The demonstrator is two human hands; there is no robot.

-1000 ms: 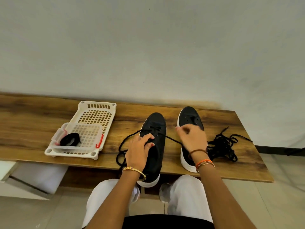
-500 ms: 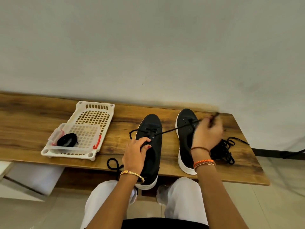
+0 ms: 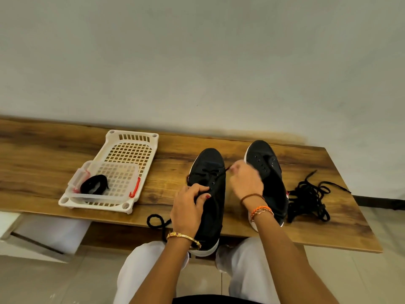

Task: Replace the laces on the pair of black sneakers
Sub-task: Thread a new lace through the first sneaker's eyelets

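Standing against a pale wall, a wooden desk (image 3: pixel 54 163). Sitting near its left end, a white basket (image 3: pixel 129 150) with a clear box (image 3: pixel 122 183) holding a coiled black lace (image 3: pixel 94 184). Lying toward the front edge, centre, two black sneakers (image 3: pixel 210 172), side by side. Lying near the right end, a tangled lace pile (image 3: pixel 306 198). Pressing on the left sneaker, left hand (image 3: pixel 188 209), fingers curled on its upper. Pinching a lace end (image 3: pixel 226 168), right hand (image 3: pixel 245 181).
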